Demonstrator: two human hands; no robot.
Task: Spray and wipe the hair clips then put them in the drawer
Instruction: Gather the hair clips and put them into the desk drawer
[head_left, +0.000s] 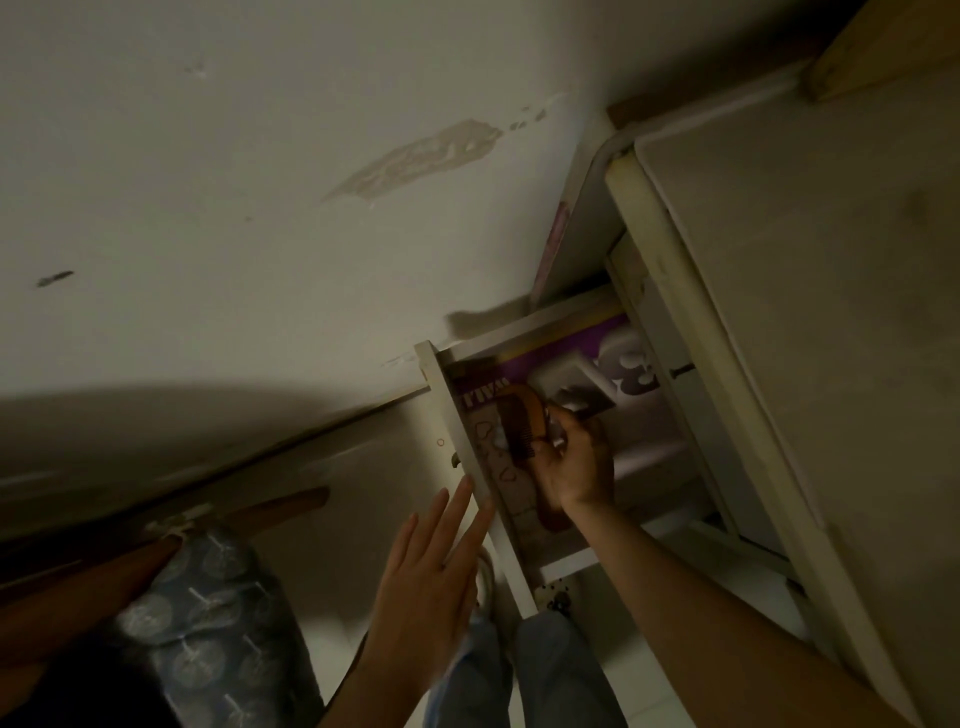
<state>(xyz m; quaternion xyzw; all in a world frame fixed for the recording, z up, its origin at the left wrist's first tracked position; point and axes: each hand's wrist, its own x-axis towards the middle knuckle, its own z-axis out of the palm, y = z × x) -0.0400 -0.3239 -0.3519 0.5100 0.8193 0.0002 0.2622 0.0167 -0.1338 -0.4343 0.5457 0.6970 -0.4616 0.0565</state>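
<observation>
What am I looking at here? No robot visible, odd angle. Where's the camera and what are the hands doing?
There is no robot: a person wears one wide-angle camera on the head, looking down at their own hands, which tilts the room. The open drawer is pulled out of a pale cabinet beside the wall. The right hand reaches into the drawer, gripping what look like brown combs or clips together with small dark and whitish pieces; blur makes them hard to name. The left hand has straight fingers at the drawer front, holding nothing. A purple printed box lies inside the drawer. A patterned blue-grey cushion sits lower left.
</observation>
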